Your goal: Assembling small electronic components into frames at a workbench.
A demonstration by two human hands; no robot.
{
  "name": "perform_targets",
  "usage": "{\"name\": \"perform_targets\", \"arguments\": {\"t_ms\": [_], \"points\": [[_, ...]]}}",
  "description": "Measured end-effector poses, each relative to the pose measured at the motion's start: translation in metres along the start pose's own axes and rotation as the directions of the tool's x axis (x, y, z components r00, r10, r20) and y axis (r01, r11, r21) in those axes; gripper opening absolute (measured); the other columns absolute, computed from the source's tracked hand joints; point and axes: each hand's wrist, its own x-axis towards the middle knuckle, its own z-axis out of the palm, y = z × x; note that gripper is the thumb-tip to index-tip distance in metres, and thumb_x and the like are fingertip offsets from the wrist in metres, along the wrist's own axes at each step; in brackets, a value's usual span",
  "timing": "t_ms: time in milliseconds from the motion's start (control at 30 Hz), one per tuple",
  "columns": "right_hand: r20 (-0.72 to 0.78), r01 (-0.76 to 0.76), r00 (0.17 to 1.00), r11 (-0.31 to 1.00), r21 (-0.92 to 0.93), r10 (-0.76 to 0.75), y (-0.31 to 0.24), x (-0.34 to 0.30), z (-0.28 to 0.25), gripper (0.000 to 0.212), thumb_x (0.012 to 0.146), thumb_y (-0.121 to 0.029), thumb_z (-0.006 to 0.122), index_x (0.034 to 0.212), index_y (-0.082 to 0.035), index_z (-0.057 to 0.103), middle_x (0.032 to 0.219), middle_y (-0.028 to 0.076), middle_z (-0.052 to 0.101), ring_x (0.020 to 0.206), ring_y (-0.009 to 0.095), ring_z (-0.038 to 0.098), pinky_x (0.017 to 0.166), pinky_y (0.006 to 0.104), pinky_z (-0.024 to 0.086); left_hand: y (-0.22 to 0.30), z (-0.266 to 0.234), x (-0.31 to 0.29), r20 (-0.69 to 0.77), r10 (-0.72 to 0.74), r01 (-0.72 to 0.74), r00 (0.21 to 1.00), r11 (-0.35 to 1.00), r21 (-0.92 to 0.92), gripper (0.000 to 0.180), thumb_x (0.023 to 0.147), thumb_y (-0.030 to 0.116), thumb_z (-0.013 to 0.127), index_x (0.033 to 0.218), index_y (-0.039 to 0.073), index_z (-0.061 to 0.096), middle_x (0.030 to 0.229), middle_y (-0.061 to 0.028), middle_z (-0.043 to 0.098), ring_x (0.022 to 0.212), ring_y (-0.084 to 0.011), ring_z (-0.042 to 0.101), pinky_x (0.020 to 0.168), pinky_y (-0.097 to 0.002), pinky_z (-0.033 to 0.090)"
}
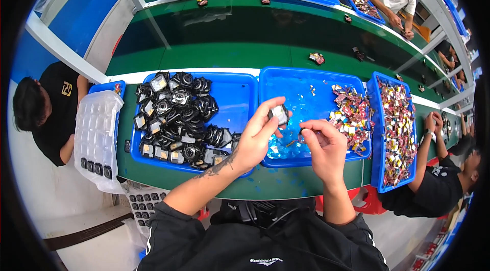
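Observation:
My left hand (253, 136) is closed around a small black watch case (279, 114) with a pale silvery square part on it, held above the middle blue tray (311, 71). Beside it, my right hand (326, 146) has thumb and forefinger pinched together; a small dark bit shows at the fingertips, too small to name. Beneath both hands, shiny blue film scraps (286, 147) lie in that tray, with a heap of small silver, yellow and red parts (352, 118) at its right end. Left of my hands, a blue tray (232, 97) holds piled black watch cases (176, 118).
At right stands another blue tray (376, 158) full of small red and yellow parts. A green conveyor belt (245, 31) with scattered pieces runs beyond the white rail. Stacked clear plastic trays (97, 128) stand at left. Other people sit at both sides and across.

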Motion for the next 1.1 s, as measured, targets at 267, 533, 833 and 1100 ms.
{"name": "perform_targets", "arguments": {"t_ms": [267, 533, 833, 1100], "points": [[0.015, 0.018, 1.000, 0.991, -0.132, -0.016, -0.010, 0.011, 0.016, 0.016, 0.083, 0.000, 0.069, 0.098, -0.001, 0.070, 0.088, 0.008, 0.070, 0.073, 0.013, 0.064, 0.061, 0.0243, 0.050, -0.003, 0.011, -0.008, 0.078, 0.055, -0.064, 0.995, 0.991, 0.115, 0.047, 0.099, 0.001, 0.041, 0.144, -0.003, 0.031, 0.138, -0.0149, 0.047, 0.125, -0.0199, 0.049, 0.106, -0.0345, 0.040], [0.048, 0.217, 0.976, 0.916, -0.338, -0.214, -0.017, 0.012, 0.013, 0.011, 0.079, 0.001, 0.071, 0.090, -0.002, 0.069, 0.081, 0.010, 0.069, 0.069, 0.020, 0.066, 0.059, 0.0292, 0.050, -0.007, 0.004, -0.009, 0.133, 0.078, -0.093, 0.988, 0.990, 0.107, 0.045, 0.101, 0.003, 0.041, 0.144, -0.003, 0.032, 0.139, -0.0155, 0.048, 0.123, -0.0206, 0.051, 0.102, -0.0356, 0.045], [0.048, 0.256, 0.965, 0.884, -0.391, -0.258, -0.016, 0.008, 0.011, 0.012, 0.078, 0.000, 0.072, 0.089, -0.004, 0.069, 0.079, 0.009, 0.066, 0.068, 0.024, 0.063, 0.065, 0.0342, 0.047, -0.001, 0.008, -0.010, 0.154, 0.055, -0.072, 0.986, 0.992, 0.104, 0.045, 0.100, 0.001, 0.040, 0.144, -0.005, 0.033, 0.140, -0.0171, 0.047, 0.125, -0.0207, 0.050, 0.104, -0.0351, 0.043], [0.073, 0.262, 0.964, 0.855, -0.447, -0.257, -0.017, 0.008, 0.010, 0.011, 0.077, -0.003, 0.073, 0.086, -0.007, 0.067, 0.075, 0.005, 0.063, 0.067, 0.023, 0.059, 0.065, 0.0356, 0.041, -0.007, 0.007, -0.010, 0.176, 0.062, -0.086, 0.982, 0.988, 0.131, 0.045, 0.100, 0.000, 0.039, 0.144, -0.007, 0.032, 0.142, -0.0175, 0.046, 0.127, -0.0211, 0.049, 0.108, -0.0335, 0.039]]}}
